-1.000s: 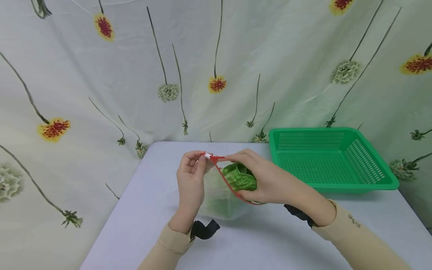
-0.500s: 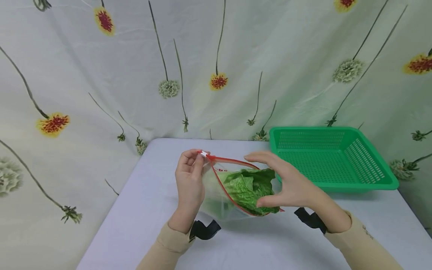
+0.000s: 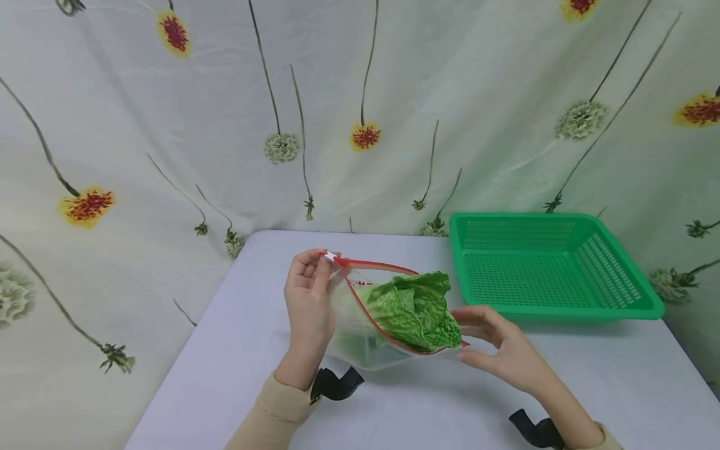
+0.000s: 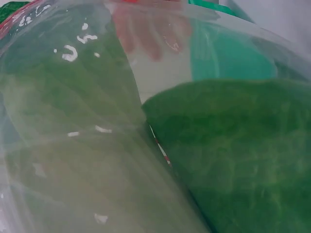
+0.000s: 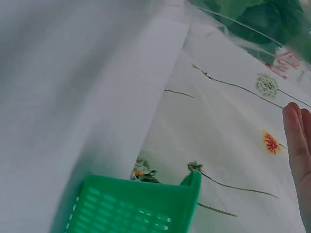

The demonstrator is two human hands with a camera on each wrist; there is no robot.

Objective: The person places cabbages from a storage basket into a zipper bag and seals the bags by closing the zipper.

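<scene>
A clear zip bag with a red zip edge stands on the table, its mouth facing right and gaping. Leafy green lettuce fills it and pokes out of the mouth. With thumb and fingers my left hand pinches the upper left corner of the bag, at the white zip slider. Beside the lower right end of the mouth is my right hand, thumb and fingers apart. Its fingers look straight in the right wrist view. Through the plastic, the left wrist view shows lettuce leaves close up.
A green perforated plastic basket sits at the table's back right. The white table meets a hanging cloth printed with flowers. Black straps are on both wrists.
My right hand has let go of the bag's mouth and moved down and right. The mouth has opened wider, showing more lettuce. My left hand has shifted slightly left, still pinching the slider corner.
</scene>
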